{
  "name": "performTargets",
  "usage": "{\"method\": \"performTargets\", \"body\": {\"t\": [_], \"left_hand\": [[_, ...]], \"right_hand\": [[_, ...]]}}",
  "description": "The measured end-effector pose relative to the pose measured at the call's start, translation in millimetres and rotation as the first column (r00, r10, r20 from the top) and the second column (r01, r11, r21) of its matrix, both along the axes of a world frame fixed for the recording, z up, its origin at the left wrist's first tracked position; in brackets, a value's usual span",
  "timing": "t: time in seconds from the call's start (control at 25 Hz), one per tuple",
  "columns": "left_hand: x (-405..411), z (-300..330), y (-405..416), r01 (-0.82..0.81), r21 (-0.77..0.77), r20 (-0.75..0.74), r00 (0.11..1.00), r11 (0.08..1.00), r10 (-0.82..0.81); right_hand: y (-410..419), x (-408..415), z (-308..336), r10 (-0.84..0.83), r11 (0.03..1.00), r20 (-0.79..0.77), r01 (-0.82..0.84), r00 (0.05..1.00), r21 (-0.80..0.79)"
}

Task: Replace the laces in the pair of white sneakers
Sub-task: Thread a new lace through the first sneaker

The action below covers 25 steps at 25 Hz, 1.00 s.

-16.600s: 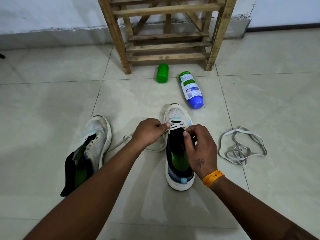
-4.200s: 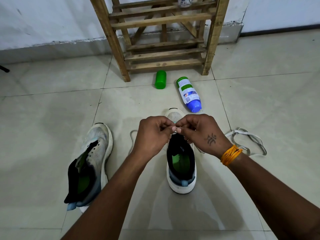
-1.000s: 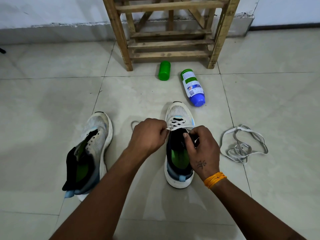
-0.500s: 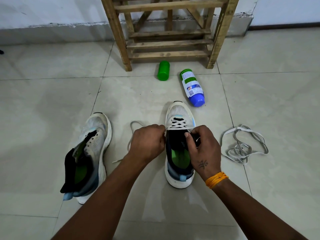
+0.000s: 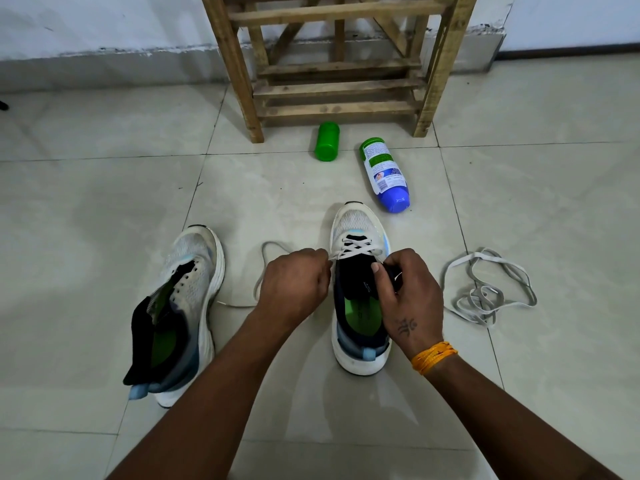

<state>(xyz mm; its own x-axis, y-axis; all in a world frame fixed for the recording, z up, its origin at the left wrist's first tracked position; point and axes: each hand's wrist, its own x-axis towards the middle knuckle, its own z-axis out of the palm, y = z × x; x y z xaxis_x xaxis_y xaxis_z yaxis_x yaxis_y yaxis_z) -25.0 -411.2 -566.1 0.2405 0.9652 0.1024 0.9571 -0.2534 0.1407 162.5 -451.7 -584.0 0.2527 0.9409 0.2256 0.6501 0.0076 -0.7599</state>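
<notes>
Sneaker being laced (image 5: pixel 358 289): middle of the frame, sitting flat on the floor tiles (image 5: pixel 104 202), toe pointing up toward the wooden rack, green insole showing.
Lace (image 5: pixel 356 247): white, criss-crossed over just the lowest eyelets near the toe; the loose tail loops off to the left and lies on the floor behind my left hand.
Left hand (image 5: pixel 294 284): fingers curled, pinching the lace right at the left edge of the shoe.
Right hand (image 5: pixel 407 292): gripping the dark tongue and collar on the shoe's right side, thumb pressed on the tongue. Orange thread band (image 5: pixel 434 356) on that wrist.
Other sneaker (image 5: pixel 176 313): lower left, tipped a bit on its side, no lace in it, black tongue flopped out.
Spare lace (image 5: pixel 485 289): grey-white tangle on the floor at right, well apart from both shoes.
Bottle (image 5: pixel 386 174): blue and green, lying on its side just above the toe of the laced shoe.
Green cap (image 5: pixel 327 141): beside the bottle, close to the rack.
Wooden rack (image 5: pixel 339 64): top centre, against the wall.
</notes>
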Motion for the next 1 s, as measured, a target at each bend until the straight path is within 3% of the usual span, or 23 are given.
{"method": "performTargets", "body": {"t": [0.2,0.28,0.36,0.4,0.44,0.48,0.56,0.64,0.72,0.84,1.0], "left_hand": [[-5,-5,2,-0.145,-0.281,-0.149,0.983,0.949,0.106],[-6,-6,5,-0.148,-0.285,-0.073,0.989,0.947,0.132],[-7,-6,4,-0.179,-0.312,0.096,0.971,0.933,0.218],[-5,-6,3,-0.216,-0.37,0.237,0.918,0.904,0.317],[-1,-5,2,-0.248,-0.478,0.384,0.803,0.843,0.455],[5,-2,3,-0.258,-0.593,0.492,0.634,0.763,0.597],[16,2,3,-0.245,-0.73,0.565,0.309,0.638,0.765],[30,11,3,-0.215,-0.748,0.628,0.077,0.628,0.775],[41,20,6,-0.208,-0.718,0.69,-0.086,0.664,0.719],[46,30,14,-0.213,-0.674,0.739,-0.222,0.708,0.636],[44,33,20,-0.246,-0.607,0.794,-0.158,0.755,0.587]], "right_hand": [[-1,0,1,-0.011,1.0,0.016,0.012,1.0,-0.007],[-1,-1,1,-0.011,1.0,0.017,0.012,1.0,-0.006],[-1,0,1,-0.012,1.0,0.02,0.012,1.0,-0.001],[-1,0,0,-0.012,1.0,0.02,0.012,1.0,-0.001],[0,0,0,-0.012,1.0,0.02,0.012,1.0,-0.003],[0,-1,0,-0.011,1.0,0.021,0.011,1.0,-0.007],[1,-2,0,-0.008,1.0,0.027,0.008,1.0,-0.012],[1,-2,0,-0.011,1.0,0.026,0.011,1.0,-0.01],[0,-2,0,-0.008,1.0,0.023,0.009,1.0,-0.006],[-1,-2,1,-0.013,1.0,0.03,0.014,0.999,-0.011],[0,-2,2,-0.011,1.0,0.055,0.012,0.998,-0.014]]}}
